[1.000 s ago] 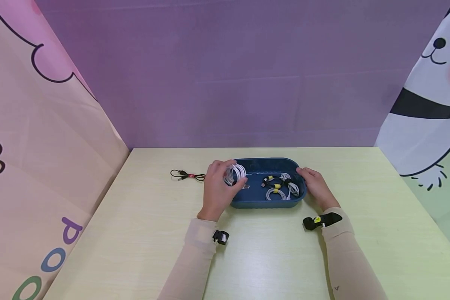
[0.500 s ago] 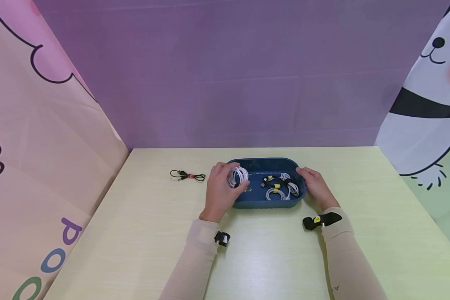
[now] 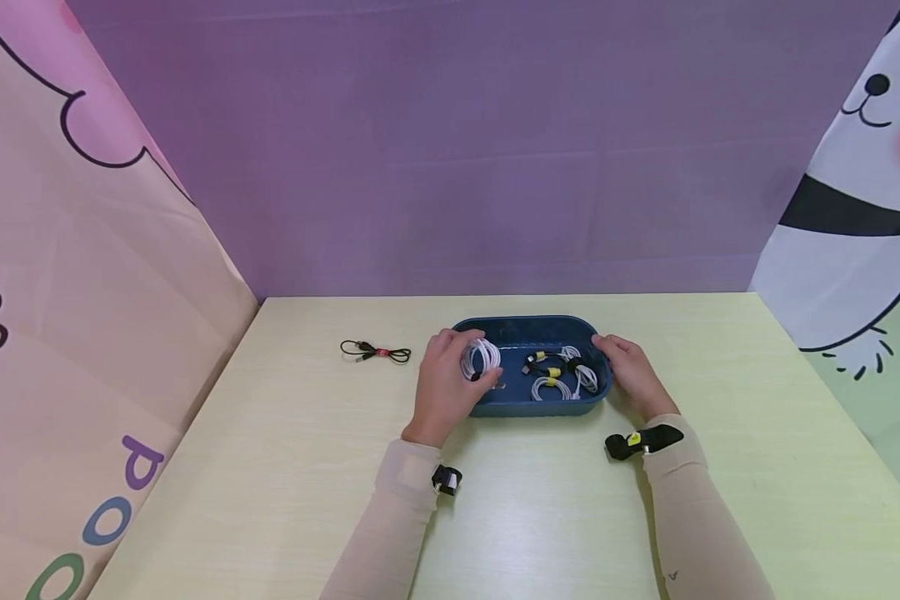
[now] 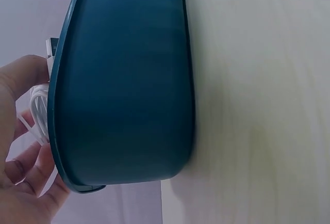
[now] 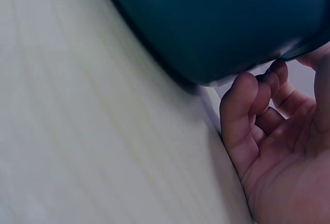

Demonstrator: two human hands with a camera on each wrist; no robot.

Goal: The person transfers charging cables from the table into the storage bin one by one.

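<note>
My left hand [image 3: 442,390] pinches a coiled white USB cable [image 3: 489,355] between thumb and fingers, over the left end of a dark blue oblong bin [image 3: 532,409]. The metal USB plug [image 4: 53,47] sticks up past the bin's rim in the left wrist view. At the bin's right end, my right hand [image 3: 634,379] grips the rim, fingers curled against the outer wall. Inside on the right lie a black cable with yellow ends [image 3: 543,369], a small white coil with a yellow tie [image 3: 551,389] and a larger white bundle [image 3: 587,379]. The left hand covers the bin's left corner.
A black cable with a red tie [image 3: 376,352] lies on the pale wooden table [image 3: 540,517], left of the bin. Behind the table hangs a purple cloth [image 3: 450,150]. Printed cloths stand at both sides.
My left hand has moved right and slightly nearer with the white cable, further over the bin. The right hand keeps its hold on the rim.
</note>
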